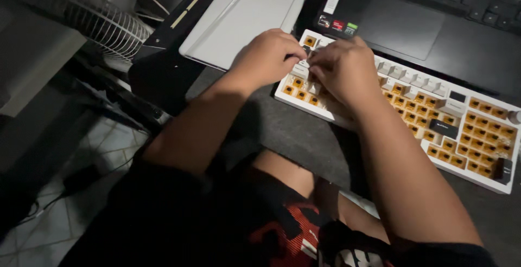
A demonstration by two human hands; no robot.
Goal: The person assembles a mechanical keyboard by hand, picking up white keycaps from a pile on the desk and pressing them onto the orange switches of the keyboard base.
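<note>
A white mechanical keyboard (pixel 477 177) lies on a dark desk mat, most of its keycaps off, showing rows of orange-brown switches (pixel 480 132). A few white and black keycaps (pixel 443 128) remain. Both hands work over the keyboard's upper left corner. My left hand (pixel 266 58) rests with fingers curled, fingertips pinched at a small dark piece between the hands. My right hand (pixel 344 71) meets it from the right, fingers bent down onto the same spot. What they pinch is mostly hidden.
A white closed tablet-like slab (pixel 239 20) lies on a black stand to the left. A black laptop (pixel 412 25) sits behind the keyboard. A white wire fan guard (pixel 108 25) stands at far left. Tiled floor and cables (pixel 81 175) lie below.
</note>
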